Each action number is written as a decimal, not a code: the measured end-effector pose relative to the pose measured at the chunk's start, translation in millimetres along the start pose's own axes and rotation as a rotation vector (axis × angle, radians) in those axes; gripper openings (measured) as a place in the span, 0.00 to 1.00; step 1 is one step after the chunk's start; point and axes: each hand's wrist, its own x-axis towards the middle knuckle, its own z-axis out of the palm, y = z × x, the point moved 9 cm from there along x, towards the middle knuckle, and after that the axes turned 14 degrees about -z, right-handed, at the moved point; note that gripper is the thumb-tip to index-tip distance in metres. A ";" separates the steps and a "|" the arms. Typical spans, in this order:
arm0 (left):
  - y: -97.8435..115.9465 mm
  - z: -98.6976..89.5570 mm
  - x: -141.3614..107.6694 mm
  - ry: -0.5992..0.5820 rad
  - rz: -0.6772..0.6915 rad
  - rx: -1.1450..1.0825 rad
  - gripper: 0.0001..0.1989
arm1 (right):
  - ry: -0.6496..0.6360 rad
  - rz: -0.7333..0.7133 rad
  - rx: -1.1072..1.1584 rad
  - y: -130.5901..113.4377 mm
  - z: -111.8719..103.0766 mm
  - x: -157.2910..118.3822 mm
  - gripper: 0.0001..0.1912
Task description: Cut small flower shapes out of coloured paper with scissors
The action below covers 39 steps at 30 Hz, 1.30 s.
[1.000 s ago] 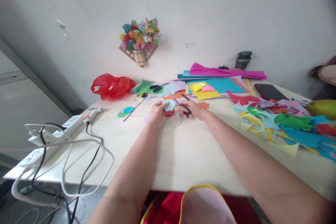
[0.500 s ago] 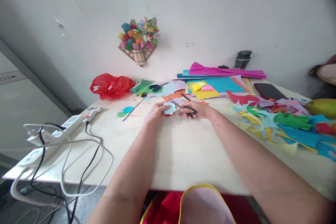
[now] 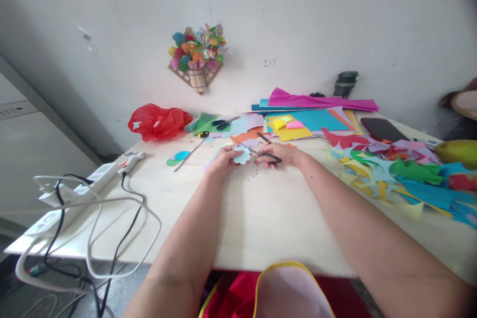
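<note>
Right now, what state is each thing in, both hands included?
Left hand: pinching the paper flower.
Paper flower: light blue, scalloped edge, held.
Right hand: gripping the cutting scissors.
Cutting scissors: held, blade opening unclear.
Spare scissors: lying unheld.
Phone: lying flat, dark.
Red plastic bag: crumpled.
Power strip: lying down; whether live, unclear.
Paper scraps: loose, overlapping.

Red plastic bag [image 3: 158,123], white power strip [image 3: 103,173]
</note>
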 end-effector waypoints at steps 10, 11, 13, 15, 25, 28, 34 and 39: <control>-1.8 -1.5 2.7 0.010 -0.003 -0.012 0.12 | -0.001 -0.008 -0.043 3.7 -2.2 1.0 0.18; -2.1 -1.9 3.0 0.010 -0.004 -0.016 0.13 | -0.001 -0.013 -0.044 4.0 -2.3 1.3 0.18; -2.5 -2.9 3.4 0.013 -0.007 -0.014 0.13 | -0.004 -0.021 -0.045 3.8 -1.9 1.7 0.18; -2.4 -3.9 3.4 0.021 -0.006 -0.008 0.13 | 0.000 -0.026 -0.043 1.9 -1.2 1.8 0.17; -2.1 -4.8 3.8 0.023 -0.003 -0.020 0.12 | 0.010 -0.032 -0.036 -1.7 -0.8 1.2 0.15; -1.6 -6.2 3.4 0.031 0.000 -0.034 0.11 | 0.009 -0.037 -0.022 2.3 -2.0 1.8 0.14; -1.5 -1.5 -2.6 0.012 -0.042 -0.070 0.12 | 0.002 -0.056 -0.018 6.3 -2.7 2.8 0.15; -0.6 -3.7 -2.4 0.031 -0.021 -0.063 0.14 | 0.036 -0.038 0.003 7.4 -5.2 2.6 0.14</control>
